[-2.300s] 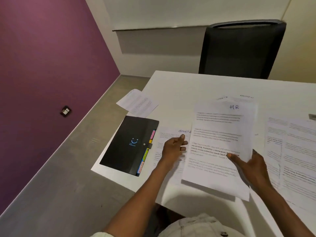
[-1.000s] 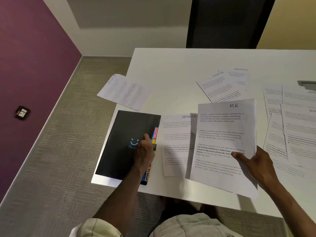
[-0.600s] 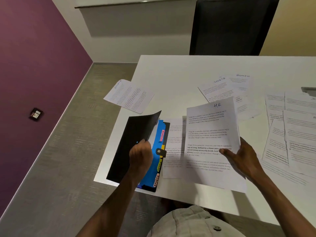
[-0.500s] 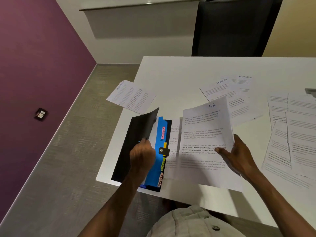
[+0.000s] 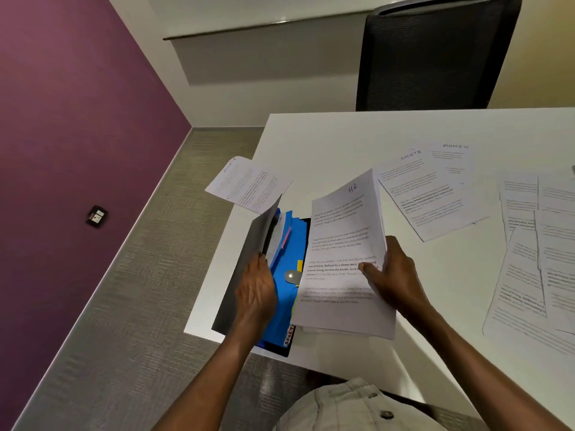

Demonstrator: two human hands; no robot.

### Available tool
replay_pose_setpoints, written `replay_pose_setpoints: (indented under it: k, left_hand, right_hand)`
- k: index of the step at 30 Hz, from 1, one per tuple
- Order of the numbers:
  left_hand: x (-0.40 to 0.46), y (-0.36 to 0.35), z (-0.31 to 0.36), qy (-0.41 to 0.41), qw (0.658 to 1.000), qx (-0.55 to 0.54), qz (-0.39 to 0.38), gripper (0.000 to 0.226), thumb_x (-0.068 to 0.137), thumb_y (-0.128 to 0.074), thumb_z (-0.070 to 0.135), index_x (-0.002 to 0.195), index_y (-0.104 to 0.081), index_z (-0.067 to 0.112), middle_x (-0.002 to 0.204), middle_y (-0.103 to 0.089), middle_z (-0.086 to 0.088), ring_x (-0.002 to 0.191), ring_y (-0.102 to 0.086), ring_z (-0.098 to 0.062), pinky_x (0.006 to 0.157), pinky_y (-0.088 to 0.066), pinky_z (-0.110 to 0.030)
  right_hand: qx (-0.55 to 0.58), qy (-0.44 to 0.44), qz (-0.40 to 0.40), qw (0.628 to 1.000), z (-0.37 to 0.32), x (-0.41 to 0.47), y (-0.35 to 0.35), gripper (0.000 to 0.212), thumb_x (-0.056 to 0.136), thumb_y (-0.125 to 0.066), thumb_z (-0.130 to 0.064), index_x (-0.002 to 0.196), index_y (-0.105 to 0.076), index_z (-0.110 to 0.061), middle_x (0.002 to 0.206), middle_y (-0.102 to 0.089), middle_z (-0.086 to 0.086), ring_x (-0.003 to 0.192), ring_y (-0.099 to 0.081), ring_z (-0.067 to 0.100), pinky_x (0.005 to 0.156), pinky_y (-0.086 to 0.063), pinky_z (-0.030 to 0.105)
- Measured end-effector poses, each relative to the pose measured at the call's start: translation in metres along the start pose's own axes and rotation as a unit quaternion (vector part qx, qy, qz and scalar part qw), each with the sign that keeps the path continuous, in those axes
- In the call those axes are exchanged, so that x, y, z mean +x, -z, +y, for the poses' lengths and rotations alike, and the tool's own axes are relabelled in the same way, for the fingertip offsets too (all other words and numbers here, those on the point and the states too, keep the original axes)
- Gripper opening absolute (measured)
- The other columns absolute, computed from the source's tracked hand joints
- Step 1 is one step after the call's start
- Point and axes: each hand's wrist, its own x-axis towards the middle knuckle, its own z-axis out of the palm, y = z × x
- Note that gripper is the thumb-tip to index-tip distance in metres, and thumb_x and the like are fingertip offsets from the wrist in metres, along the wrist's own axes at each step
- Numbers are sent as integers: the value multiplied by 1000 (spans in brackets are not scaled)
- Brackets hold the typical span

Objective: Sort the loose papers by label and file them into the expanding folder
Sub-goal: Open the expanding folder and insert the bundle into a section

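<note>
The expanding folder lies at the table's front left corner, its black cover lifted to show blue dividers with coloured tabs. My left hand grips the raised cover's edge, fingers curled round it. My right hand pinches a printed sheet headed "HR", thumb on its face, holding it tilted just right of the open folder. Part of another sheet shows under its lower edge.
Loose sheets lie about the white table: a "SPORTS" sheet overhanging the left edge, a "SPORTS" sheet and an "ADMIN" sheet at centre, several more at right. A black chair stands beyond the table.
My left hand left the sheet on the table, reached the closed folder and lifted its cover wider open. My right hand brought the HR sheet leftward, close to the folder.
</note>
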Motion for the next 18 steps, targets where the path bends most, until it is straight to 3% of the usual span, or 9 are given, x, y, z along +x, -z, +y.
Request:
replay_pose_setpoints:
  k: [2,4,7,9,11,13,15,18]
  left_hand:
    - [2,10,1,2,999,-34,4,53,63,-68,-23,115,-64,-11,105,-68,-26,83,-70,-41,67,-59,-41]
    - [5,17,1,7,998,-67,-8,56,63,-65,-24,117,-64,-8,110,-68,-23,85,-69,-40,67,-58,-40]
    - [13,21,3,11,996,-94,-5,51,71,-61,-18,120,-63,-6,115,-66,-20,92,-67,-40,73,-57,-40]
    - [16,23,6,19,994,-104,-5,50,75,-62,-15,124,-61,-5,118,-66,-20,98,-66,-39,79,-56,-40]
    - [19,24,8,32,993,-111,-6,51,78,-62,-12,129,-59,-4,123,-65,-19,106,-65,-38,86,-54,-40]
    - [22,26,9,50,992,-116,-7,52,83,-61,-10,134,-56,-2,129,-63,-18,112,-63,-36,91,-52,-39]
    - [24,29,10,63,991,-120,-10,49,87,-59,-7,136,-55,0,130,-63,-17,114,-62,-34,93,-50,-35]
    - [25,31,11,80,989,-126,-20,49,91,-59,-1,139,-53,5,133,-61,-12,117,-61,-30,95,-49,-32]
  right_hand:
    - [1,4,19,1000,-7,-5,0,40,93,-61,-17,127,-41,-11,107,-54,-1,70,-48,1,48,-33,10]
    - [15,15,44,999,-14,-9,1,40,94,-58,-13,130,-40,-10,105,-51,-3,70,-46,-3,43,-37,10]
    - [47,52,50,996,-24,-16,-2,40,96,-56,-12,132,-39,-11,105,-52,-8,72,-49,-4,49,-41,2]
    - [43,69,35,996,-29,-20,-4,38,96,-51,-22,131,-39,-14,95,-53,-14,68,-52,-3,49,-40,1]
    - [1,87,28,996,-28,-20,-4,38,95,-45,-28,131,-37,-17,90,-55,-12,65,-52,-1,50,-39,2]
    - [-71,94,43,992,-19,-17,1,39,99,-41,-20,136,-31,-21,92,-62,-3,63,-51,5,51,-39,11]
    - [-135,96,74,983,-13,-14,12,54,97,-37,-12,146,-19,-25,85,-62,5,61,-49,18,57,-38,29]
    - [-167,129,83,974,-17,-16,33,85,89,-41,0,155,3,-32,63,-49,3,53,-44,15,49,-32,28]
